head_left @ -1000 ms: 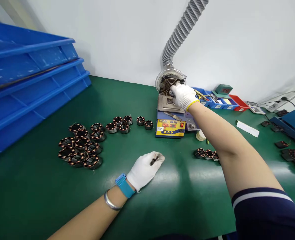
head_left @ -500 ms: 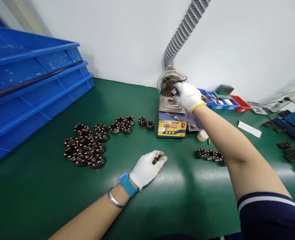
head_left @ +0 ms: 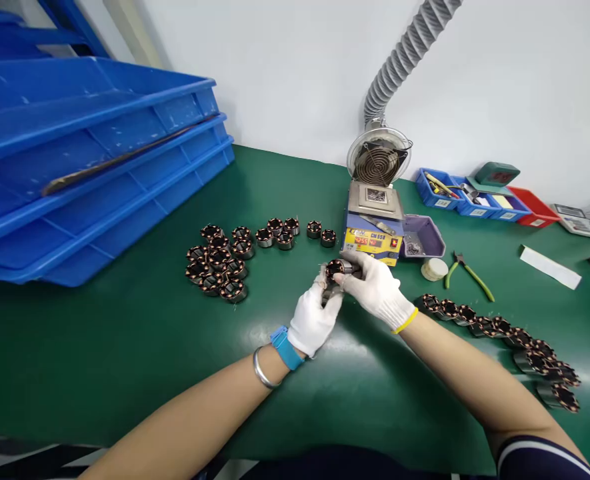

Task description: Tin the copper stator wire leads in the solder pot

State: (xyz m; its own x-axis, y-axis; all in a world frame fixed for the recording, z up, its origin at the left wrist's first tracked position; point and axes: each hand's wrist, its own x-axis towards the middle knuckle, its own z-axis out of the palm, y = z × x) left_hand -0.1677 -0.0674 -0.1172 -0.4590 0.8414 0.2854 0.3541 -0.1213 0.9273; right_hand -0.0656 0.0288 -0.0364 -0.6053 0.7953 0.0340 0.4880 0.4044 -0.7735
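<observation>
Both my hands wear white gloves and meet in front of the solder pot (head_left: 373, 241). My right hand (head_left: 375, 283) is closed around a copper-wound motor stator (head_left: 335, 269). From the left, my left hand (head_left: 315, 320) has its curled fingers on the same stator; part of the grip is hidden. A cluster of similar stators (head_left: 219, 260) lies to the left, with several more (head_left: 285, 230) between it and the pot. Beside my right forearm runs a row of stators (head_left: 499, 327).
Blue crates (head_left: 99, 180) are stacked at the left. Behind the pot stands a fan (head_left: 377, 163) under a grey duct (head_left: 409, 47). To the right are a purple tray (head_left: 432, 239), a round white container (head_left: 434, 269), green-handled cutters (head_left: 467, 273), small blue bins (head_left: 437, 190) and a paper strip (head_left: 549, 267).
My right hand has come down from above the solder pot to my left hand, bringing the stator. My left hand has moved up to meet it. The view has shifted, showing the cutters fully.
</observation>
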